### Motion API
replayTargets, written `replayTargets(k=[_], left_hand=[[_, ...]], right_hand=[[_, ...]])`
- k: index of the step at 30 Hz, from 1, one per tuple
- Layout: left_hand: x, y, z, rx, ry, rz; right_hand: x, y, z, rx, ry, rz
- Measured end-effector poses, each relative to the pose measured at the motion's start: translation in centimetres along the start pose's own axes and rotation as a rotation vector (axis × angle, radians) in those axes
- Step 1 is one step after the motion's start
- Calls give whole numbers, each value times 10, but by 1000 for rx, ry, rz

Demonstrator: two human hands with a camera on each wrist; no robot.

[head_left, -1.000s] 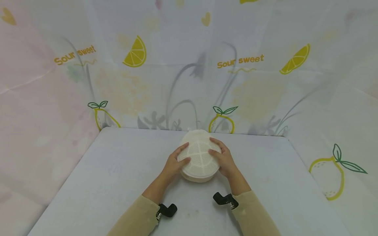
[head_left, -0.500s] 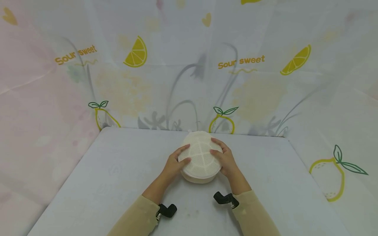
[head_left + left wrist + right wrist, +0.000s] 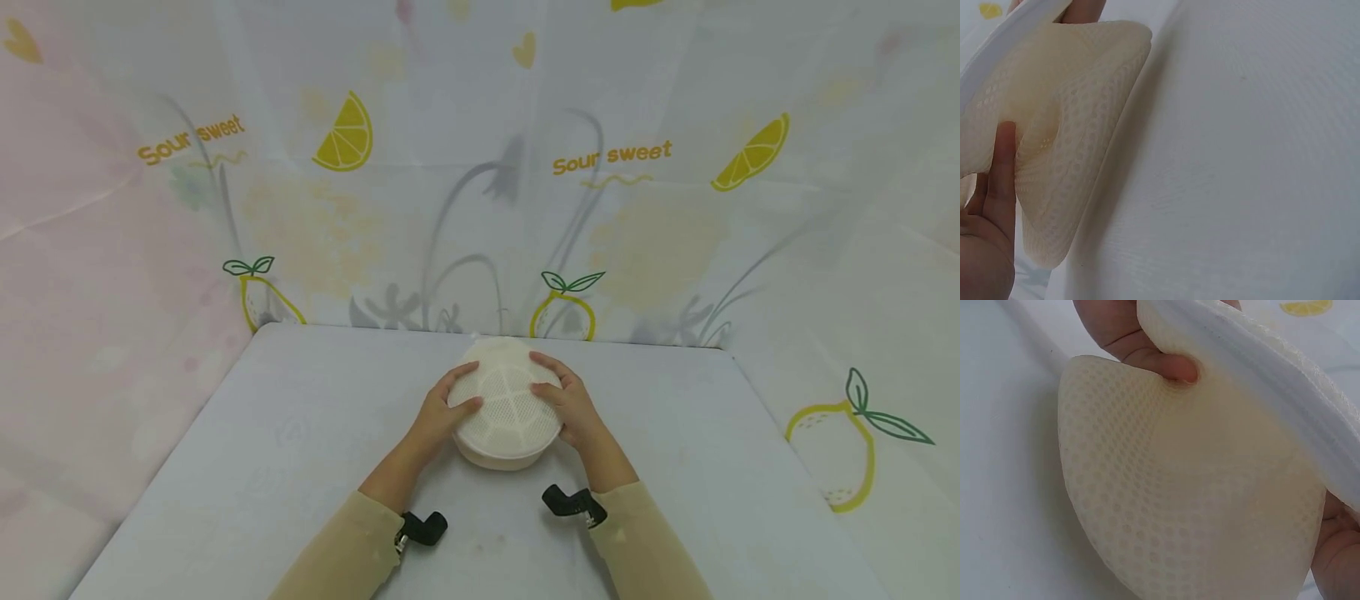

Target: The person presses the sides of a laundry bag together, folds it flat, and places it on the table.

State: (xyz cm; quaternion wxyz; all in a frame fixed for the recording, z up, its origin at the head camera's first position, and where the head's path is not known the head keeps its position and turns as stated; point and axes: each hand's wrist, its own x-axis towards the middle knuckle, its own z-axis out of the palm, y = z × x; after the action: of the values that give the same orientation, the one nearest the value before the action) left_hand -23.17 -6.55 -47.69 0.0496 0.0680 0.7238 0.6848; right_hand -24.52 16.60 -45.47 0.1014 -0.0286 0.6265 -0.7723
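In the head view a rounded cream mesh laundry bag (image 3: pixel 506 408) stands between both hands near the middle of the table. My left hand (image 3: pixel 441 415) grips its left side, thumb and a finger lying over the top panel. On the opposite side my right hand (image 3: pixel 576 408) holds it the same way. The right wrist view shows a pale zipper band (image 3: pixel 1260 369) round the rim and fingers (image 3: pixel 1175 367) pressing into the soft mesh wall below. In the left wrist view the underside of the bag (image 3: pixel 1079 131) sags in folds close over the table.
The white table (image 3: pixel 315 417) runs back to a hanging cloth (image 3: pixel 450 208) printed with lemons and lettering. Cloth walls also flank both sides. Black wrist mounts (image 3: pixel 426 528) stick out from the beige sleeves (image 3: pixel 345 550).
The bag has tilted and shifted slightly left and toward me, its lower edge a little nearer. The left hand moved a touch left with it; both hands keep their hold.
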Motion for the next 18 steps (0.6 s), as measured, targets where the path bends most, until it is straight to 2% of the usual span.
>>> replayTargets(k=[10, 18], left_hand=[[-1, 1, -2, -35, -38, -8], [2, 1, -3, -100, -6, -28]], right_hand=[[-1, -1, -1, 5, -47, -4], [-3, 1, -1, 26, -47, -47]])
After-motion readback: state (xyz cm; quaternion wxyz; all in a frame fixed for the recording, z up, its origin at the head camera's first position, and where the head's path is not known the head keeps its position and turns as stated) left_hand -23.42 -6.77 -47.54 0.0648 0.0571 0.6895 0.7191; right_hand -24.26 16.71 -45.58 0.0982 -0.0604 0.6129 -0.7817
